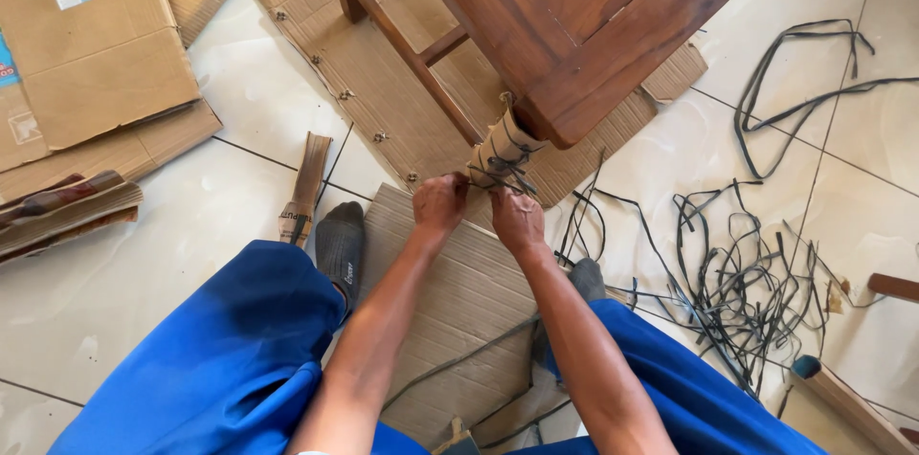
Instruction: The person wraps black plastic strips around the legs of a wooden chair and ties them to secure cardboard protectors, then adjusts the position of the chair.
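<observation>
A brown wooden table [593, 24] stands over me, its near leg wrapped in corrugated cardboard [501, 147]. A dark strap [504, 171] is knotted around that wrapping. My left hand [440, 203] and my right hand [517, 219] are both closed on the strap's ends just below the wrapped leg, side by side and almost touching. My legs in blue trousers and grey socks spread to either side on a cardboard sheet [459, 292].
A tangle of loose dark straps [747, 283] lies on the white tile floor at right. Flattened cardboard boxes [86, 53] sit at left, and a folded cardboard strip [306, 189] lies by my left foot. More cardboard lies under the table.
</observation>
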